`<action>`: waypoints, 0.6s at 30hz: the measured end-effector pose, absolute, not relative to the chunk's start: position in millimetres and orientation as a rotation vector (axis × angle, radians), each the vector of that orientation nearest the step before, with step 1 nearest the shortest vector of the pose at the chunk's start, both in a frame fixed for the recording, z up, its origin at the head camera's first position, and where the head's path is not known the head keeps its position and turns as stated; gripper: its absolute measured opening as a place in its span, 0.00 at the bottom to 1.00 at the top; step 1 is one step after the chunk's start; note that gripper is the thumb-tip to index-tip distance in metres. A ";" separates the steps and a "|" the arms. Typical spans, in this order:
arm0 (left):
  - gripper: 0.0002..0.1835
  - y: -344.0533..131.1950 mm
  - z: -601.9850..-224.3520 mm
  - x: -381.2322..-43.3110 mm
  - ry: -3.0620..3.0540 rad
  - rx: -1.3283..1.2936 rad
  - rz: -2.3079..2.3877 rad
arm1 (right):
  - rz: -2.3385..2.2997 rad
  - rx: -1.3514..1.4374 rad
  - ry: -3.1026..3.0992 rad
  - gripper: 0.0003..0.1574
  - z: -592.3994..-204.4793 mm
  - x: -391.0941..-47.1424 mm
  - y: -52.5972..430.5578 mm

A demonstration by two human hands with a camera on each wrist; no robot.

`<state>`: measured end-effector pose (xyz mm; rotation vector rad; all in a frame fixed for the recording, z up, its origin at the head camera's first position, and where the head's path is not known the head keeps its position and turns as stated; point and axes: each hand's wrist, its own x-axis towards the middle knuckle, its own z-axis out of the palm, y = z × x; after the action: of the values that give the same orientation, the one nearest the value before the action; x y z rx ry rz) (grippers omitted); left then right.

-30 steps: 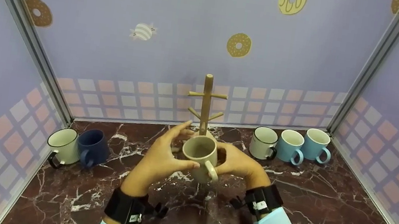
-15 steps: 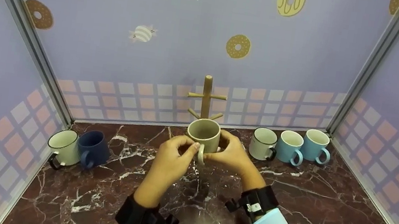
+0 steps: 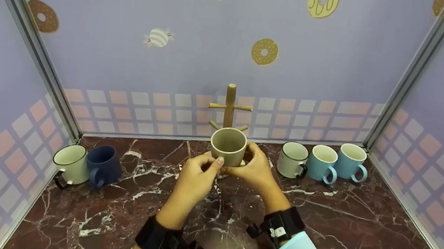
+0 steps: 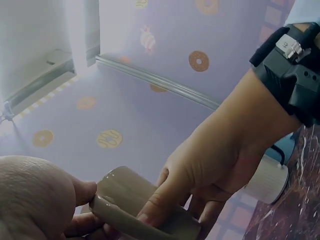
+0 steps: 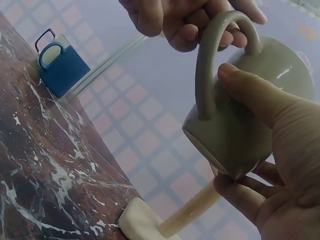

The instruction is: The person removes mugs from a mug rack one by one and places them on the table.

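Note:
A grey-beige mug (image 3: 228, 149) is held up in both hands in front of a wooden mug tree (image 3: 230, 99), its opening facing up toward the head camera. My right hand (image 3: 256, 170) grips it from the right; the right wrist view shows the thumb on the mug's side (image 5: 240, 135) and fingers under its base. My left hand (image 3: 197, 179) pinches the front left, its fingertips at the handle (image 5: 205, 75) in that view. From the head, the handle is hidden behind the left hand. The tree's upper pegs show above the mug; its lower pegs are partly covered.
On the left of the marble-patterned table (image 3: 104, 221) stand a dark-rimmed white mug (image 3: 71, 162) and a navy mug (image 3: 103, 164). Another dark-rimmed mug (image 3: 291, 162) and two light-blue mugs line the back right. Patterned walls (image 3: 196, 60) enclose the back and sides.
Both hands have carried the mug up and away, closer to the tree. Its handle has turned from the right to the front left, and the left fingers have come off the far side onto it.

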<state>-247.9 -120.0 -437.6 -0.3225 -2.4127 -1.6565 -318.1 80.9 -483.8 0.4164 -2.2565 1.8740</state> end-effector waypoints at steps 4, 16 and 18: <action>0.20 -120.2 -438.1 -248.4 -2.423 -0.314 -1.690 | 1.860 0.395 -2.250 0.55 -483.6 -317.3 78.7; 0.20 -120.8 -433.8 -243.4 -2.315 -0.202 -1.758 | 1.856 0.533 -2.277 0.53 -479.7 -313.0 77.8; 0.19 -124.4 -431.1 -241.6 -2.281 -0.175 -1.764 | 1.902 0.609 -2.255 0.52 -478.3 -312.7 78.5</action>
<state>-241.6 -124.4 -431.1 -0.1748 -2.2812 -1.7644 -312.7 78.5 -478.3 0.6092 -2.2553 1.9020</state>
